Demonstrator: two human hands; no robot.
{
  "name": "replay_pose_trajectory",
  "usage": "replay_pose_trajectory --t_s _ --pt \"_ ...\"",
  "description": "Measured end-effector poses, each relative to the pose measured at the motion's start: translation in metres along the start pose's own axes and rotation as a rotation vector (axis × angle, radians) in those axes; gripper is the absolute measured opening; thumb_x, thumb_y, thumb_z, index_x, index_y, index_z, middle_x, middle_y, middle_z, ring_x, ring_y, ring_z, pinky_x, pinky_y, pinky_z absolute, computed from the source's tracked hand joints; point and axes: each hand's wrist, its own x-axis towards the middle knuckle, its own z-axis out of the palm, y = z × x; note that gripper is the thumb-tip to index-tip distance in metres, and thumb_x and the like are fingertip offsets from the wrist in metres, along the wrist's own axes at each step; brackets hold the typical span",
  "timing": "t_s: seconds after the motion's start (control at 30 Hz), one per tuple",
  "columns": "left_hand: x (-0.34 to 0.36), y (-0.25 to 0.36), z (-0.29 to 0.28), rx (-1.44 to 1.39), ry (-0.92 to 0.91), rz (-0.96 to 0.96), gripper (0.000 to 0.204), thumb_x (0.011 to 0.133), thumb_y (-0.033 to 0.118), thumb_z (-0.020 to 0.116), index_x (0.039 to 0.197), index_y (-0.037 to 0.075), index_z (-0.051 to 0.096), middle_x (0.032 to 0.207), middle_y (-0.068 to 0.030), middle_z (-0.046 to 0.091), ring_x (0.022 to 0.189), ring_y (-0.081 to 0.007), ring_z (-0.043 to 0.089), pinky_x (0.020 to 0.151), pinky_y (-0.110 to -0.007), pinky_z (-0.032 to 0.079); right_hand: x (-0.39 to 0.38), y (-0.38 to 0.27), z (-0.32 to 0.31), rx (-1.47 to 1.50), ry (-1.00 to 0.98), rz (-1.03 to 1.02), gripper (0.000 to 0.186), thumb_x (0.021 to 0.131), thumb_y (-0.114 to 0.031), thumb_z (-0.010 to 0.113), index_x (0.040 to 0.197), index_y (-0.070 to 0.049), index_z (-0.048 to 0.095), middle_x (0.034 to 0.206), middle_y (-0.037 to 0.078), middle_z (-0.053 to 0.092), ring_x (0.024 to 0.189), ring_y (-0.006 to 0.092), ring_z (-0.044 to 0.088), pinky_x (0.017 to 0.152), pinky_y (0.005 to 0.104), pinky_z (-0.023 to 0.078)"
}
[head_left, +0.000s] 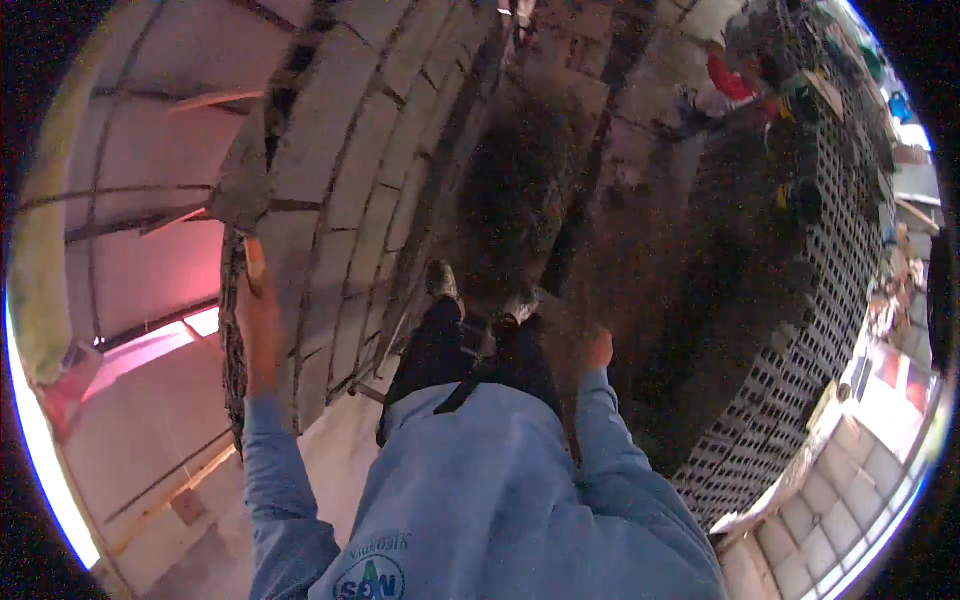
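At the left, my left hand (260, 330) is closed around the handle of a trowel. The grey trowel blade (243, 185) points away from me over the top of a block wall (345, 190). Mortar-like rough material (232, 350) runs along the wall's edge beside that hand. My right hand (600, 348) is held to the right of my legs with its fingers curled in. Whatever it may hold is too dark and blurred to make out.
My shoes (445, 283) stand on a narrow platform between the wall and a dark drop. On the right rises a large stack of hollow bricks (770, 385). Beyond it, at the upper right, is a person in a red top (728, 80). Roof sheets and beams (150, 250) lie left.
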Motion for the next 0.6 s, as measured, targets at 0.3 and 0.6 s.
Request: replay_pose_trajectory --t_s 0.3,0.6 --pt "0.013 -0.068 0.383 0.001 -0.760 0.089 0.048 0.097 0.044 0.062 0.121 0.002 0.059 0.088 -0.0098 0.065 0.076 -0.0215 0.063 0.069 -0.038 0.051 0.030 -0.107 0.125 1.483 0.001 0.611 0.049 0.100 -0.034 0.051 0.141 -0.007 0.045 0.135 0.011 0.057 0.115 0.0271 0.062 0.090 0.0404 0.053" --pt "-0.135 -0.270 0.770 0.033 -1.113 0.403 0.061 0.096 0.059 0.050 0.126 0.007 0.061 0.111 -0.0246 0.065 0.103 -0.0433 0.062 0.087 -0.051 0.047 0.127 -0.109 0.237 1.506 0.031 0.496 0.056 0.099 -0.028 0.049 0.145 0.001 0.037 0.140 0.021 0.051 0.123 0.0318 0.057 0.102 0.0382 0.048"
